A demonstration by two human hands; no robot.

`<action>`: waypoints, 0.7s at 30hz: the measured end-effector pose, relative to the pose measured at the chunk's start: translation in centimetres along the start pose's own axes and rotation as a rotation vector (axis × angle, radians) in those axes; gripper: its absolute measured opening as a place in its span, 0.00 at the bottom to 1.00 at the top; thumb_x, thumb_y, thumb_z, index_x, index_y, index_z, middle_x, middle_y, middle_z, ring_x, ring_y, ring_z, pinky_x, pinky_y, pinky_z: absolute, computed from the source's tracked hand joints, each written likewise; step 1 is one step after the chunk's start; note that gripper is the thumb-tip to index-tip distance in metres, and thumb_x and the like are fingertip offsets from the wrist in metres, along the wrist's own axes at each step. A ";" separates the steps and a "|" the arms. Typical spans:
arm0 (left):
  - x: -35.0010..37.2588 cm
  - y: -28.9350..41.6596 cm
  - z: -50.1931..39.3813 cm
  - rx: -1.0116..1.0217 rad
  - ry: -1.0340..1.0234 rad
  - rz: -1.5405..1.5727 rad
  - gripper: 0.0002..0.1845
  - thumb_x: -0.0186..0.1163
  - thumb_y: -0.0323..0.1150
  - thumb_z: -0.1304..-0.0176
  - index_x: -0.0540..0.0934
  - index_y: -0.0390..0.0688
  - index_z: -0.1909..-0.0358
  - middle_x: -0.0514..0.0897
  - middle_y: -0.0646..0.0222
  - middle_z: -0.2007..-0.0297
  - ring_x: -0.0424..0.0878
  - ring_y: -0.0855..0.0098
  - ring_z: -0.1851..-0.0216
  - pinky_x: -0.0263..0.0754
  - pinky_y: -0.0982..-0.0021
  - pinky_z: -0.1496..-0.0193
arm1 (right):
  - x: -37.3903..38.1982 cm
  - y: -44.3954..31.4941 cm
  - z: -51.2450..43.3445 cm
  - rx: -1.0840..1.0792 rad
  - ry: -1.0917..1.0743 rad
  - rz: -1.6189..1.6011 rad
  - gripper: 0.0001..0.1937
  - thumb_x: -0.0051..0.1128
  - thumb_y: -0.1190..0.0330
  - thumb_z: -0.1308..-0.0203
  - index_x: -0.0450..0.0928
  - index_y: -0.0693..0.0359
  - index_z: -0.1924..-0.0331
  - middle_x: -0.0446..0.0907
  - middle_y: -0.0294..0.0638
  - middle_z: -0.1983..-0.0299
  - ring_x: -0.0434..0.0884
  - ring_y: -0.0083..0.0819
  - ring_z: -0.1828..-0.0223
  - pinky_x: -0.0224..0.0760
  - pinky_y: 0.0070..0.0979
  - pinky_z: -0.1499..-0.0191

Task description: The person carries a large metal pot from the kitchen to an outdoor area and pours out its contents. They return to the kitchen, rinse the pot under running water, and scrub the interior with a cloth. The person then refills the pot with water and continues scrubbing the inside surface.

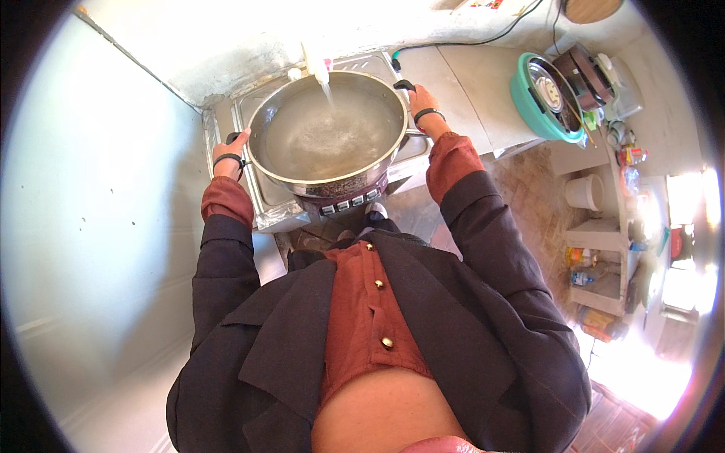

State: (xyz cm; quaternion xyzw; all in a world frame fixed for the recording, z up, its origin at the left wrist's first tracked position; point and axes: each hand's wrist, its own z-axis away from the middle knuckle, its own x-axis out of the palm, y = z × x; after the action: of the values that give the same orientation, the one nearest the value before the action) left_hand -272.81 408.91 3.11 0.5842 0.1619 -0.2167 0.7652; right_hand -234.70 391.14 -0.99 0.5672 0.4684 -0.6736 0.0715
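Water runs from a tap (321, 75) into a large round metal pan (331, 172), which has cloudy water in it. The pan sits over the metal sink (271, 189), its far rim below the tap. At the left rim my left hand (230, 157) grips one black side handle (233, 137). My right hand (426, 107) holds the other black handle (404, 85) at the upper right of the rim. Below the near side of the pan shows a dark appliance with square buttons (351, 201), mostly hidden by the pan.
Right of the sink runs a tiled counter (453, 96) with a turquoise basin (524, 107) holding a lid and dark items. Behind it stands a brown appliance (583, 76). Farther right are shelves (595, 232) with bottles and a white bucket (583, 192). A pale wall (102, 187) borders the left.
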 end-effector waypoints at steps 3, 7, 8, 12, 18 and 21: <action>0.1 -0.4 -0.4 0.002 -0.007 0.004 0.32 0.70 0.50 0.69 0.75 0.26 0.76 0.74 0.63 0.81 0.68 0.72 0.81 0.63 0.68 0.77 | 0.0 0.0 0.0 -0.006 0.001 0.006 0.15 0.37 0.59 0.45 0.70 0.61 0.61 0.74 0.55 0.64 0.72 0.51 0.61 0.63 0.41 0.57; 0.1 -1.2 -1.4 -0.002 -0.005 -0.019 0.33 0.70 0.51 0.69 0.75 0.26 0.76 0.75 0.62 0.80 0.69 0.72 0.81 0.63 0.69 0.77 | 0.0 -0.2 0.2 0.004 0.002 -0.013 0.15 0.37 0.60 0.45 0.70 0.61 0.61 0.74 0.55 0.64 0.72 0.51 0.61 0.63 0.41 0.57; 0.2 -1.4 -1.6 0.004 -0.003 -0.028 0.33 0.70 0.51 0.69 0.75 0.26 0.76 0.75 0.62 0.80 0.69 0.72 0.81 0.63 0.69 0.76 | 0.0 -0.2 0.1 0.006 0.003 -0.009 0.15 0.37 0.60 0.45 0.70 0.61 0.61 0.74 0.55 0.64 0.72 0.51 0.61 0.63 0.41 0.57; 0.2 -0.9 -1.1 0.016 -0.010 -0.057 0.32 0.70 0.50 0.70 0.76 0.26 0.76 0.76 0.63 0.80 0.69 0.72 0.80 0.63 0.70 0.76 | 0.0 0.0 -0.1 0.005 -0.008 -0.006 0.15 0.37 0.60 0.45 0.69 0.61 0.61 0.73 0.55 0.63 0.72 0.52 0.60 0.63 0.41 0.57; -0.2 -0.2 -0.4 0.030 -0.051 -0.082 0.35 0.69 0.53 0.71 0.75 0.26 0.73 0.76 0.63 0.78 0.71 0.73 0.78 0.65 0.71 0.75 | -0.7 -0.4 0.1 -0.030 -0.050 -0.030 0.15 0.38 0.61 0.44 0.68 0.64 0.61 0.73 0.58 0.62 0.71 0.52 0.58 0.63 0.41 0.56; -0.2 0.4 0.1 0.030 -0.025 -0.125 0.30 0.69 0.50 0.69 0.77 0.29 0.75 0.76 0.64 0.80 0.71 0.73 0.80 0.65 0.70 0.75 | -0.8 -0.4 0.3 -0.049 -0.044 -0.029 0.15 0.37 0.60 0.43 0.68 0.64 0.62 0.73 0.58 0.63 0.71 0.53 0.59 0.63 0.41 0.57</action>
State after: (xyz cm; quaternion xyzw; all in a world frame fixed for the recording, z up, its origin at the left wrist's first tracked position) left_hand -272.79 408.95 3.59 0.5815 0.1854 -0.2736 0.7434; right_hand -234.87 390.83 -0.16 0.5436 0.4913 -0.6751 0.0860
